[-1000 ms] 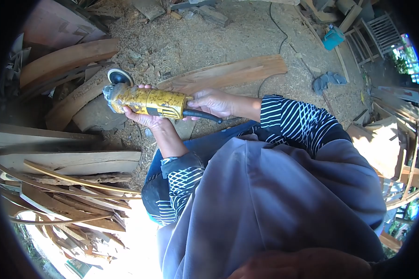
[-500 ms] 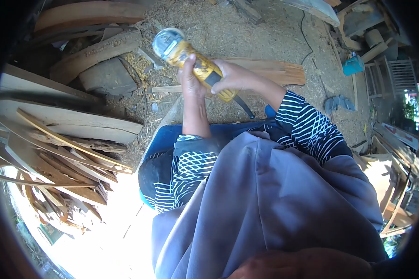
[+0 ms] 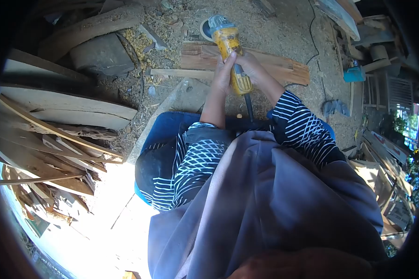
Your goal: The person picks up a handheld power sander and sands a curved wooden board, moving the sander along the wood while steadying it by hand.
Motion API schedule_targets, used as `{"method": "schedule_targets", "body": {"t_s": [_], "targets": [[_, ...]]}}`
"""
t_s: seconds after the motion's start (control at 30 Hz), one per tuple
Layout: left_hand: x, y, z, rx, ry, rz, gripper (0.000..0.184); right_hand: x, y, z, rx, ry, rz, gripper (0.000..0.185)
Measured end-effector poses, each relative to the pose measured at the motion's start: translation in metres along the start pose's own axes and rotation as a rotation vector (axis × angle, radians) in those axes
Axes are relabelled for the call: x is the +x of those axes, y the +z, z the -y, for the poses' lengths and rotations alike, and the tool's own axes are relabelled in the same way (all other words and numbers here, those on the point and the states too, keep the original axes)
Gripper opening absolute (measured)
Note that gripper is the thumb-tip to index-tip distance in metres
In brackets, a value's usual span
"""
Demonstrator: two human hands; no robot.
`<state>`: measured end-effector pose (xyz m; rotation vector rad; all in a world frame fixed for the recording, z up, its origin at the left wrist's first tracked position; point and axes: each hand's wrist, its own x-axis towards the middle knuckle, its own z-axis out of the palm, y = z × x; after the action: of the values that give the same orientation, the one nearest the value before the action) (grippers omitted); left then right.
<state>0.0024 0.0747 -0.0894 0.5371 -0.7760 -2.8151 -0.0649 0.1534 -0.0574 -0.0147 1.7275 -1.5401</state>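
Observation:
A worn yellow angle grinder (image 3: 228,41) points away from me, its grey metal head at the far end. A round disc (image 3: 206,30) shows at the left of that head. My left hand (image 3: 224,70) is closed around the left side of the body, thumb on top. On the other side, my right hand (image 3: 250,66) is wrapped around the body near the switch area. The black cord (image 3: 249,108) leaves the rear end toward my lap. Beneath the grinder lies a reddish-brown wooden board (image 3: 284,70), partly covered by it and my hands.
A thin wood strip (image 3: 181,73) lies left of the board. Curved wood pieces (image 3: 70,109) are piled at the left, near a dark block (image 3: 102,53). A black cable (image 3: 314,37) runs over the dusty ground. A teal container (image 3: 354,74) stands at right.
The grinder has swung from a leftward slant to nearly straight ahead and moved right, with both hands still around it. Its disc now shows, and more of the board is uncovered.

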Motion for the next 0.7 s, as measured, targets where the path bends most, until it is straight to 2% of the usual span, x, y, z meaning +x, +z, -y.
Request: {"method": "schedule_targets", "body": {"t_s": [0.07,0.13,0.23,0.33,0.47,0.7], "targets": [[0.002,-0.006,0.012,0.001,-0.014,-0.025,0.050,0.007,-0.002,-0.018,-0.014,0.006,-0.009,0.039],[-0.005,-0.009,0.014,-0.030,-0.125,-0.059,0.044,0.005,-0.008,-0.031,-0.024,0.015,-0.026,0.038],[-0.007,-0.012,0.019,-0.053,-0.142,-0.137,0.043,-0.003,-0.002,-0.036,-0.116,0.005,-0.094,0.028],[-0.005,-0.015,0.026,-0.043,-0.170,-0.186,0.046,0.006,-0.012,-0.054,-0.162,0.015,-0.060,0.033],[0.001,-0.024,0.029,-0.034,-0.174,-0.257,0.045,0.012,-0.008,-0.060,-0.282,0.095,-0.127,0.032],[0.010,-0.042,0.034,0.003,-0.192,-0.234,0.040,0.009,0.009,-0.050,-0.296,0.066,-0.183,0.033]]}}
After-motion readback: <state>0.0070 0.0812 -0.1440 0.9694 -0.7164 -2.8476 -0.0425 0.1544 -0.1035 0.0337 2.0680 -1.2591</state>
